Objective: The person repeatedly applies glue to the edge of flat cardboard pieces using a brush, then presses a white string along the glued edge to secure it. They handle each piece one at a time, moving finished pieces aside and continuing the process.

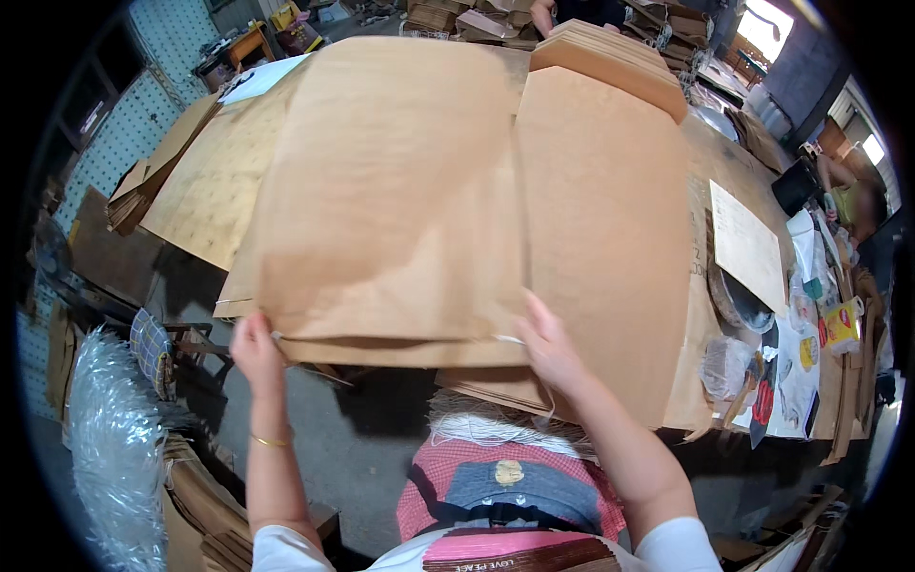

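Observation:
A large brown kraft paper bag (391, 200) stretches out in front of me, slightly blurred. Its near edge is folded into a band, with a dark gap above it and a bit of white string at each end. My left hand (255, 345) pinches the near left corner. At the near right corner, my right hand (551, 345) has its fingers closed on the bag's edge; the thumb lies near the white string. Right of this bag lies a flat brown paper sheet or bag (605, 229), and a fanned stack of brown paper bags (610, 62) rests at its far end.
A bundle of white strings (510, 419) lies across my lap. On the right of the table are a white board (746, 246), a clear plastic bag (726, 367) and a yellow packet (843, 326). Shiny clear strands (114, 448) hang at left. Other people are partly visible at far right and back.

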`<state>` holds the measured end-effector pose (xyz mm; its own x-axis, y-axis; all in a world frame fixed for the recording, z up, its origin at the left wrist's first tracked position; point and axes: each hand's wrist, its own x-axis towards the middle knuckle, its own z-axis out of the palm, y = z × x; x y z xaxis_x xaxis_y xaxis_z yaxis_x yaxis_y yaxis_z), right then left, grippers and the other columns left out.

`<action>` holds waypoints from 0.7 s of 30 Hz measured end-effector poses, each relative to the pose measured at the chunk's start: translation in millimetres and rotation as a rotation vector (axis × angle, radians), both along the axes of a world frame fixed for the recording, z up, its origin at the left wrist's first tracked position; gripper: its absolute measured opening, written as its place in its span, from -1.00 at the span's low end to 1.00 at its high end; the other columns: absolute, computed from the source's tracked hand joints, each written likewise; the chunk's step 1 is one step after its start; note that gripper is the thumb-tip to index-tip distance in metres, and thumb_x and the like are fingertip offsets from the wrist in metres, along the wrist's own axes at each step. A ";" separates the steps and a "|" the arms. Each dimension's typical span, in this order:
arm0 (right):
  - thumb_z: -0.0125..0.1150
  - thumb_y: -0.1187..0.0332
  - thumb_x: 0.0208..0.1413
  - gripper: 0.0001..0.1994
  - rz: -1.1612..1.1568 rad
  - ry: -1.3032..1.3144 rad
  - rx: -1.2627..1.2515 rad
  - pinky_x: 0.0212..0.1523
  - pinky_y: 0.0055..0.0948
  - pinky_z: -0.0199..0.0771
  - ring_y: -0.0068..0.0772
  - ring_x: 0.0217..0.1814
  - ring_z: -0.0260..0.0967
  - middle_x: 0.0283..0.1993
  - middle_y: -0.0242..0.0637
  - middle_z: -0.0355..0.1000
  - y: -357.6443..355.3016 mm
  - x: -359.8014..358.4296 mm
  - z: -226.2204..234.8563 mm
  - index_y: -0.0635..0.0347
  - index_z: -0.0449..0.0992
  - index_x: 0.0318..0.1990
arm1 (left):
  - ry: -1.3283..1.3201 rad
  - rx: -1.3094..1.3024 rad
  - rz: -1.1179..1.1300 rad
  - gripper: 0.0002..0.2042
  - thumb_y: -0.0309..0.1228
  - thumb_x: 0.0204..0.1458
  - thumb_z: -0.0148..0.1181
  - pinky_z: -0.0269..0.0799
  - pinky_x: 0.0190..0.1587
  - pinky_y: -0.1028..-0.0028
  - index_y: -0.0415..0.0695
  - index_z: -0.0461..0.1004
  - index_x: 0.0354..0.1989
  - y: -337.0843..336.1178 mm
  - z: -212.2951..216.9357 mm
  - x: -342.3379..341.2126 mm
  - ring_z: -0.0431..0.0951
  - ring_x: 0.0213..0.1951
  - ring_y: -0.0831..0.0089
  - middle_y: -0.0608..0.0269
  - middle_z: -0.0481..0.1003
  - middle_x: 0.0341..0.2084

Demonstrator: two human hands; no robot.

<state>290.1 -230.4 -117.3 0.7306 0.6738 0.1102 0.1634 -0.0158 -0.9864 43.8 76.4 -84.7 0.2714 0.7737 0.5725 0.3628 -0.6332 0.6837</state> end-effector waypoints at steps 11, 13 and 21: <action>0.00 0.44 0.17 -0.52 0.379 0.454 -0.001 -0.66 -0.52 0.35 -0.55 -0.69 0.27 -0.48 -0.30 0.37 128.2 -43.5 36.7 0.28 0.12 0.24 | 0.471 -0.193 0.192 -0.68 -0.26 0.09 0.12 0.36 -0.39 0.42 -0.36 0.53 -0.36 243.3 -15.0 -57.4 0.45 -0.50 0.46 0.14 0.53 -0.55; 0.14 0.37 0.13 -0.46 0.550 0.177 -0.029 -0.47 -0.51 0.44 -0.51 -0.51 0.38 -0.43 -0.27 0.40 69.1 -44.7 35.6 0.30 0.16 0.25 | 0.530 0.142 0.318 -0.68 -0.24 0.08 0.14 0.40 -0.32 0.38 -0.34 0.52 -0.28 239.6 -16.0 -56.7 0.49 -0.44 0.36 0.10 0.54 -0.46; 0.06 0.59 -0.09 -0.61 -0.633 -0.690 -1.040 -0.27 -0.24 0.44 -0.16 -0.31 0.43 -0.20 -0.16 0.41 -251.5 22.8 60.5 0.15 0.51 -0.04 | 0.179 0.248 -0.226 -0.89 -0.48 0.08 0.18 0.41 -0.28 0.46 -0.26 0.52 -0.28 -36.5 -19.4 -5.0 0.49 -0.37 0.45 0.20 0.53 -0.39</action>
